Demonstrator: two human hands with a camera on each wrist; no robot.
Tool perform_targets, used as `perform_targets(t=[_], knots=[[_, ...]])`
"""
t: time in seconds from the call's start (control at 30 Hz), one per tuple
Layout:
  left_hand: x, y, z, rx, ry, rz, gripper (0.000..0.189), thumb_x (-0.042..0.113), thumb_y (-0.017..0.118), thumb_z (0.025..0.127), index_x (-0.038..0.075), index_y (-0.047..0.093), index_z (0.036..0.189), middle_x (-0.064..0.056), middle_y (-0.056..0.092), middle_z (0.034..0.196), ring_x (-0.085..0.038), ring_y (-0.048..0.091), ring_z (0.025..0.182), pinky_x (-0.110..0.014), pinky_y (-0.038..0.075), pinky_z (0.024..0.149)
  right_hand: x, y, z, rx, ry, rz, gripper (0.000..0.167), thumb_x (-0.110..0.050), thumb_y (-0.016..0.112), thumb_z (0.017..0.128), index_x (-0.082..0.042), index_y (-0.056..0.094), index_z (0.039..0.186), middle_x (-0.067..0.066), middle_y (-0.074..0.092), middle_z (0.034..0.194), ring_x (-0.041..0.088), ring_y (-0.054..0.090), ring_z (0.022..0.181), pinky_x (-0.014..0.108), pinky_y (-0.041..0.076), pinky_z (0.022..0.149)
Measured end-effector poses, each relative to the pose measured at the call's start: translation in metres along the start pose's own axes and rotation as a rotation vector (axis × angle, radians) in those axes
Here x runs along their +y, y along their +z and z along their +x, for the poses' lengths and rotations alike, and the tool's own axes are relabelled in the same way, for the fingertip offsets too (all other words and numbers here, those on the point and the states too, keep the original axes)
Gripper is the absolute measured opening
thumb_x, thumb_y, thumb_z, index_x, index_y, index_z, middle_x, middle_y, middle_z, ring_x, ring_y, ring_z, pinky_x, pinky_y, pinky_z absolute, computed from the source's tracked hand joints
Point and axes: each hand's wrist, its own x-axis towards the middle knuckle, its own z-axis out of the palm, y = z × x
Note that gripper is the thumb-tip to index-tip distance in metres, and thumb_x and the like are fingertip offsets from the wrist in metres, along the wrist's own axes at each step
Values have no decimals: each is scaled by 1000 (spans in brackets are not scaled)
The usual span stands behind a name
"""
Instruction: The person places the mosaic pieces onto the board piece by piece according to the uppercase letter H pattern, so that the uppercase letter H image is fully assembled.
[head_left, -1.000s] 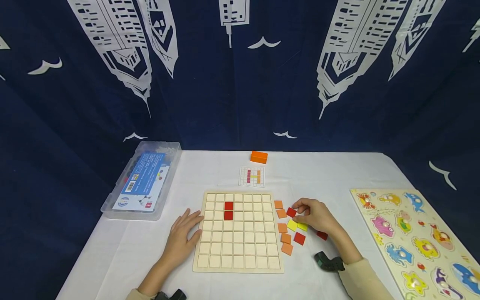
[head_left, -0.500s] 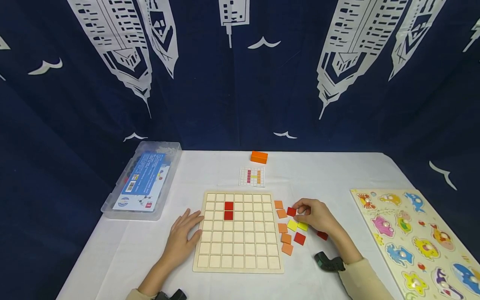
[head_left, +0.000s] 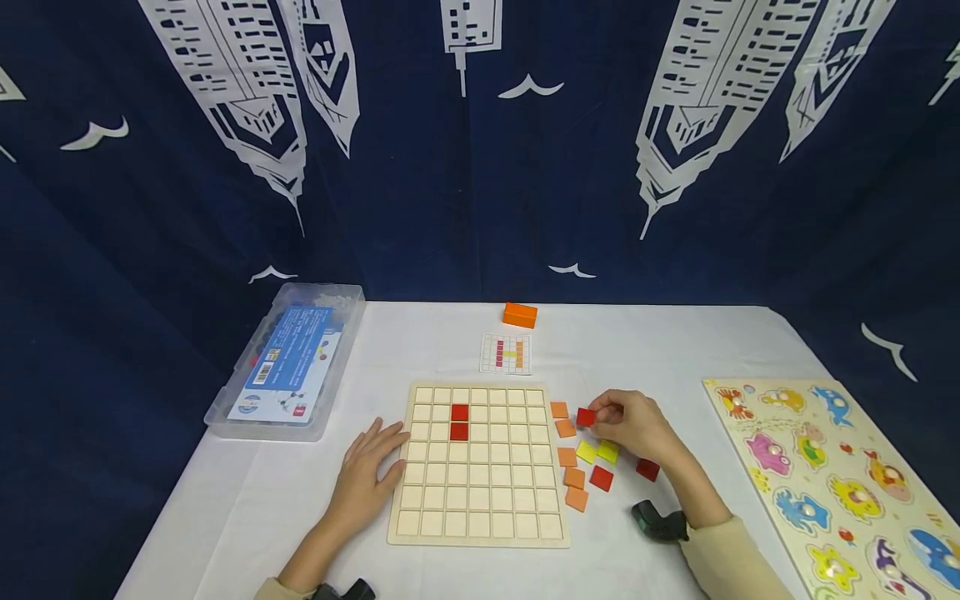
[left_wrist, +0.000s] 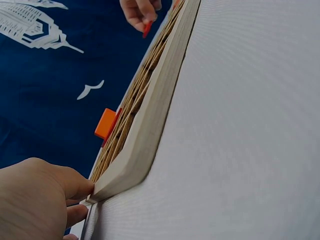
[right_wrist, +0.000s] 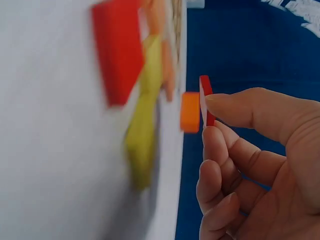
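Note:
Between thumb and fingertips my right hand [head_left: 630,422] pinches a red square tile [right_wrist: 207,100], lifted off the table beside the loose tiles. My left hand [head_left: 363,475] lies with extended fingers touching the left edge of the wooden grid board [head_left: 480,546]. Two red tiles [head_left: 459,422] sit one above the other in the board's upper cells. Along the board's right side lie several orange tiles [head_left: 573,477], two yellow tiles [head_left: 597,452] and a red tile [head_left: 601,477]. Another red tile [head_left: 648,469] lies under the right forearm's near side.
Behind the board lie a small pattern card [head_left: 506,354] and an orange block [head_left: 520,315]. A clear plastic case [head_left: 285,362] with a blue label is at the left. At the right lies a wooden animal puzzle board [head_left: 832,483].
The right hand has raised the red tile slightly off the table, its fingers closing on it. The left hand stays on the board's edge. The head view has shifted a little.

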Motion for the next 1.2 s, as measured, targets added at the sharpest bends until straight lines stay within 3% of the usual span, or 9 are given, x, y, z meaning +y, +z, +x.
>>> perform_targets(t=[0.3,0.57,0.7,0.93,1.2], knots=[[-1,0,-1,27,40,17,38,4,67,87,3,64,124,-16,58,139,-44,36,141,-62,21,115,-46,11,4,-56,-119,60,17,-4,73,79,-6,68,95,0,61,79,16,52,71,22,45,59],[-1,0,0,28,44,13,38,3,68,87,3,64,124,-16,57,139,-44,36,141,-62,21,115,-89,38,7,-112,-249,81,18,1,73,77,-7,68,91,-3,61,75,13,50,67,21,42,58],[-2,0,-1,34,50,11,38,3,68,86,2,65,124,-16,58,138,-44,36,140,-62,22,114,-105,54,7,-150,-272,90,18,0,76,75,-8,68,90,-4,62,75,11,51,66,21,43,60],[0,-1,-1,27,39,13,38,2,68,86,2,64,124,-16,57,139,-44,36,141,-61,21,115,-119,80,9,-195,-276,74,17,-7,79,76,-11,68,88,-8,59,72,9,53,66,22,44,63],[0,-1,-1,21,31,14,38,3,68,86,2,64,124,-16,57,139,-43,35,141,-60,21,116,-119,99,10,-217,-273,25,18,-6,80,73,-11,67,85,-8,59,69,8,53,68,23,42,65]])
